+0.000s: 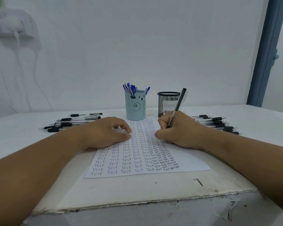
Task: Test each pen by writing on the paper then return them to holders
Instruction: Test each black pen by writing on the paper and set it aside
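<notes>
A white paper (186, 162) covered in rows of the word "Test" lies in front of me on the table. My right hand (178, 131) grips a black capped pen (178, 106), its tip hidden behind my fingers down at the paper's right part. My left hand (104, 132) rests flat on the paper's upper left, fingers relaxed. Behind the paper stand a light blue bear holder (135, 110) full of blue pens (131, 88) and a black mesh holder (167, 101).
Several black pens lie in a pile at the left (69, 122) and another pile at the right (216, 123). The white table (137, 191) has a chipped front edge. A wall stands close behind, with a blue door frame (266, 51) at the right.
</notes>
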The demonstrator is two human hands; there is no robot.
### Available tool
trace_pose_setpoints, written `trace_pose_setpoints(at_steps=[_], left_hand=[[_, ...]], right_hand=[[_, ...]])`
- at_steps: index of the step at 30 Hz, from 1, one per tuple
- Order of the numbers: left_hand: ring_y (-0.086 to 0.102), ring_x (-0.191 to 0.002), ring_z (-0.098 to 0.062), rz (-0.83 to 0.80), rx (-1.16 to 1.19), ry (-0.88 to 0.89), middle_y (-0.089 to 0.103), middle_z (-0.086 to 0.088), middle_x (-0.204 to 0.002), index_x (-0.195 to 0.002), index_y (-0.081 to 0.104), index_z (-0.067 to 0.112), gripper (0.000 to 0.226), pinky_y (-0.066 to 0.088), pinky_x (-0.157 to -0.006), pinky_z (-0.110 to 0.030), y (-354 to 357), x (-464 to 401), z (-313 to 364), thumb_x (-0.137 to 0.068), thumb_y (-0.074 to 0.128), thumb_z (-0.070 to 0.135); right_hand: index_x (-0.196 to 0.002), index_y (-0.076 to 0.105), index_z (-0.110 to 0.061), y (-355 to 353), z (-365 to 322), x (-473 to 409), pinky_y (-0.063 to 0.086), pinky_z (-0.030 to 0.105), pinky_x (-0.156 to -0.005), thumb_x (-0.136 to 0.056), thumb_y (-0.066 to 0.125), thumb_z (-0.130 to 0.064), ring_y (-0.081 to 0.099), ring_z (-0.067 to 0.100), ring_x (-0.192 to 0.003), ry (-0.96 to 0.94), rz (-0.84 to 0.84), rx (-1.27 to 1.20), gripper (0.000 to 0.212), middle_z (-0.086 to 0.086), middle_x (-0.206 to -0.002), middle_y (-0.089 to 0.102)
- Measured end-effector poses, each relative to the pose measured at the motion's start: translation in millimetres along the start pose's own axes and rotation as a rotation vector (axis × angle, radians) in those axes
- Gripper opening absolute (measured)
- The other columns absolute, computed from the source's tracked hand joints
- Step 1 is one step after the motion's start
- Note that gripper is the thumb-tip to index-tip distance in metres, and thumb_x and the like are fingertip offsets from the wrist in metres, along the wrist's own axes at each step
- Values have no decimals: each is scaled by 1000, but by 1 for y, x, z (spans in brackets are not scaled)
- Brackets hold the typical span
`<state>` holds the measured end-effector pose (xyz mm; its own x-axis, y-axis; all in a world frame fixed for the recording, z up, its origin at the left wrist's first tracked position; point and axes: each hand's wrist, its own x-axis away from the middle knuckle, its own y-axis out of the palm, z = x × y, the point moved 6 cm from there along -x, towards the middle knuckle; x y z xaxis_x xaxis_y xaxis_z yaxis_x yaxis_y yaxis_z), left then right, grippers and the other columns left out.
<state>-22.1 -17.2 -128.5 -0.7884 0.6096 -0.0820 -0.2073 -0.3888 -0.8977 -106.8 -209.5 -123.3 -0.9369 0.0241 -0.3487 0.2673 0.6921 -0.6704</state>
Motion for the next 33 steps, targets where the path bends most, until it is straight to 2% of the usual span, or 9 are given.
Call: trace_pose_setpoints(at_steps=[4, 8, 12, 16, 20, 24, 30, 33], left_hand=[[47, -109, -1, -2, -6, -3, 51, 17, -126, -108, 65, 47, 18, 32, -97, -25, 0, 0, 0, -91, 63, 53], [47, -96, 8, -6, -8, 4, 54, 19, -125, -106, 65, 49, 17, 34, -95, -27, 1, 0, -1, -90, 63, 55], [46, -101, 6, 1, -6, 4, 51, 19, -122, -108, 65, 47, 18, 31, -96, -24, 1, 0, -1, -91, 63, 53], [46, -93, 11, -9, -1, 12, 54, 18, -123, -105, 65, 49, 16, 34, -94, -26, 1, -1, -1, -90, 63, 54], [47, -100, 6, -5, -1, 5, 52, 19, -124, -106, 65, 48, 17, 33, -98, -26, 0, 0, -1, -90, 64, 54], [44, -94, 14, -10, 9, 7, 52, 23, -120, -106, 65, 48, 16, 33, -95, -25, 1, 0, 0, -91, 63, 53], [45, -98, 9, -10, 11, 2, 51, 21, -120, -107, 65, 48, 16, 31, -96, -25, 1, 1, 1, -92, 63, 52], [46, -98, 8, -10, 5, 2, 52, 18, -123, -106, 65, 48, 15, 32, -96, -25, 0, 1, 1, -91, 63, 52]], right_hand=[[-54, 46, -13, 0, 0, 1, 34, 27, -57, -78, 71, -10, 40, 15, -53, 1, -13, 9, 35, 4, -53, 44], [-52, 43, -16, 0, 1, 0, 33, 26, -55, -78, 70, -9, 38, 14, -52, -3, -4, 13, 38, 0, -50, 41], [-51, 41, -17, 0, 0, -1, 31, 26, -55, -77, 69, -9, 36, 12, -53, -21, 10, 34, 40, -2, -51, 38], [-51, 42, -16, 1, 2, -2, 30, 27, -55, -76, 70, -9, 35, 13, -53, -12, -7, 35, 38, 0, -52, 37], [-50, 42, -17, -2, 2, -1, 31, 25, -54, -78, 69, -9, 36, 14, -52, -14, 16, 28, 40, 0, -51, 39], [-51, 43, -16, 0, 3, -2, 33, 28, -56, -77, 70, -10, 37, 15, -54, -14, -2, 40, 38, 2, -52, 40], [-51, 41, -17, -1, 1, -2, 32, 28, -56, -78, 70, -9, 35, 13, -53, -34, 11, 69, 41, 1, -52, 38], [-50, 41, -18, -5, 0, -1, 38, 27, -56, -84, 72, -16, 40, 11, -52, -48, 91, 55, 46, -1, -53, 40]])
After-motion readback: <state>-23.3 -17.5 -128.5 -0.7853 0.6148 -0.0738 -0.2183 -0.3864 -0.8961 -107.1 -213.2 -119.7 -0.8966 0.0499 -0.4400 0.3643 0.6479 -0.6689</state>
